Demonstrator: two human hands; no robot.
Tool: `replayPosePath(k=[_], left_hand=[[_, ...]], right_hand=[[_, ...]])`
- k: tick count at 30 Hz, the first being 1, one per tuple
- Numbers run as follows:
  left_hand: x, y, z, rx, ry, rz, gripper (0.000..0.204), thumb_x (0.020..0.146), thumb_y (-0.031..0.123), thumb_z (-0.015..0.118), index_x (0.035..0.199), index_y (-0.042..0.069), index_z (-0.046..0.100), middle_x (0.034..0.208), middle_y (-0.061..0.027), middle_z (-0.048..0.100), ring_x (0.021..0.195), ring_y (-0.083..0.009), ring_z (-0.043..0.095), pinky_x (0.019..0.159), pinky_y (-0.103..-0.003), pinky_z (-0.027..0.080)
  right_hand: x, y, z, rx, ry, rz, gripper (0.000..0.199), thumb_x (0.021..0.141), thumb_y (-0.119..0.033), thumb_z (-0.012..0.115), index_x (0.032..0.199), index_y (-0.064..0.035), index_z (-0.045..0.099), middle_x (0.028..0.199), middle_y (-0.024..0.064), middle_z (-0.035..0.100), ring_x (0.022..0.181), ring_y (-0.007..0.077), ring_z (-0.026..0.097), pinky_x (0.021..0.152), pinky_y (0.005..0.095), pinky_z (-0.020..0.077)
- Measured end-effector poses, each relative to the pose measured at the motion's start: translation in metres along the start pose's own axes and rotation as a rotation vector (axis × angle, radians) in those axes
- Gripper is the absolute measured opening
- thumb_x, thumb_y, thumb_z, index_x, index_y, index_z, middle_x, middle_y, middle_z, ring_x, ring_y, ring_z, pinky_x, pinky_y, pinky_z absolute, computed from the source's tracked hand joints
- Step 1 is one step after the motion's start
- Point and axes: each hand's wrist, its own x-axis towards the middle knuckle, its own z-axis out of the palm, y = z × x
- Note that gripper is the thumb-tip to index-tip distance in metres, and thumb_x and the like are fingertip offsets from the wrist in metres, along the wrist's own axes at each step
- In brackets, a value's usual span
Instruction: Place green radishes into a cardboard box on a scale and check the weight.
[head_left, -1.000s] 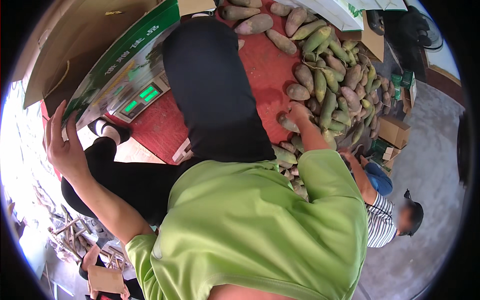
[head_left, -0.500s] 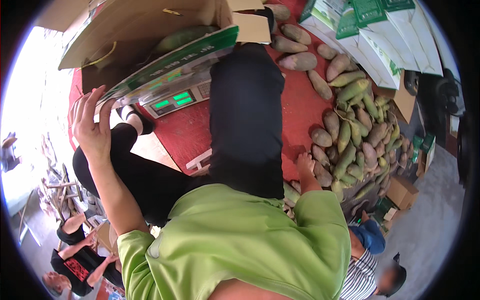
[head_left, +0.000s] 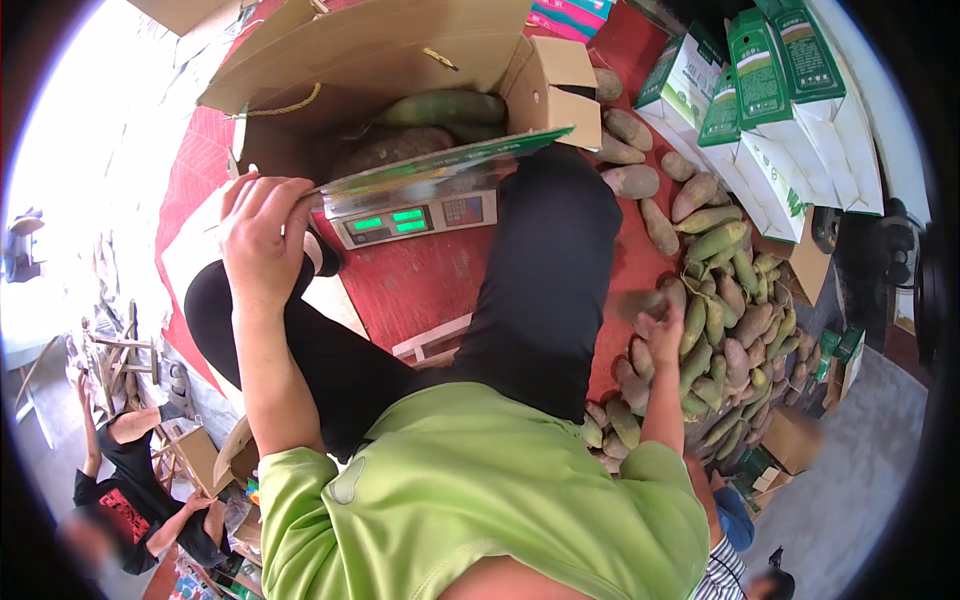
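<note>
My left hand (head_left: 262, 232) grips the near flap of an open cardboard box (head_left: 370, 55), its fingers over the flap's corner. Inside the box lie a large green root vegetable (head_left: 440, 110) and a brownish one (head_left: 400, 148). Under the box sits a digital scale (head_left: 410, 222) with lit green displays. At the pile's near-left edge, my right hand (head_left: 662, 338) is closed on a purplish-brown root vegetable (head_left: 634, 303), blurred by motion. Beside that hand spreads a heap of green and purplish root vegetables (head_left: 738, 345).
Several green-and-white cartons (head_left: 775, 110) stand at the far right. A red mat (head_left: 440, 285) lies under the scale. A small stool (head_left: 435, 342) is between my legs. Co-workers are at the lower left (head_left: 125, 500) and lower right (head_left: 735, 515), near a cardboard box (head_left: 790, 440).
The view has shifted, showing more of the box's inside. My right hand has come up from the pile with a root vegetable; my left hand stays at the box's flap.
</note>
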Motion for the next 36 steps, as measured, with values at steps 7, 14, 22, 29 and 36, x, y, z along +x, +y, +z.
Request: replayPosePath(k=[7,14,22,29,36], left_hand=[[-0.001,0.002,-0.007,-0.019,-0.006,-0.011,0.006,0.078,0.01,0.065,0.082,0.006,0.064,0.081,-0.0056,0.063,0.079,-0.0259,0.06,0.09,-0.041,0.045],[-0.002,-0.001,-0.008,-0.025,0.03,-0.006,0.007,0.078,0.012,0.066,0.082,0.007,0.063,0.077,-0.0055,0.06,0.078,-0.0265,0.059,0.088,-0.039,0.045],[-0.003,-0.003,-0.007,-0.004,0.025,0.025,0.005,0.078,0.012,0.064,0.082,0.008,0.062,0.077,-0.0042,0.059,0.079,-0.025,0.059,0.089,-0.041,0.045],[-0.004,-0.005,-0.012,0.005,-0.011,-0.022,0.013,0.078,0.014,0.065,0.089,0.005,0.065,0.084,-0.0068,0.064,0.084,-0.026,0.061,0.093,-0.04,0.043],[-0.004,-0.006,-0.01,-0.008,0.087,0.0,0.025,0.075,0.015,0.069,0.098,0.008,0.067,0.087,-0.0055,0.063,0.086,-0.0244,0.06,0.091,-0.038,0.044]], right_hand=[[0.036,-0.278,-0.049,0.388,0.132,-0.374,0.065,0.079,0.004,0.066,0.136,0.0039,0.036,0.132,0.0135,0.046,0.119,0.0221,0.047,0.102,0.0346,0.0366],[0.05,-0.438,0.01,0.598,-0.212,-0.646,0.06,0.076,-0.001,0.07,0.13,0.0006,0.044,0.122,0.0115,0.054,0.114,0.0203,0.051,0.097,0.0331,0.0403],[0.071,-0.49,0.141,0.352,-0.529,-0.662,0.058,0.071,-0.023,0.077,0.118,-0.001,0.054,0.113,0.0123,0.06,0.107,0.0223,0.056,0.085,0.0342,0.0484],[0.08,-0.46,0.097,0.217,-0.331,-0.735,0.04,0.077,-0.021,0.071,0.113,-0.0067,0.062,0.106,0.0065,0.065,0.101,0.0178,0.06,0.084,0.0295,0.0483],[0.107,-0.291,0.04,0.383,-0.109,-0.215,0.026,0.085,-0.009,0.065,0.11,-0.0009,0.061,0.102,0.0031,0.064,0.094,0.0129,0.059,0.085,0.0262,0.0459]])
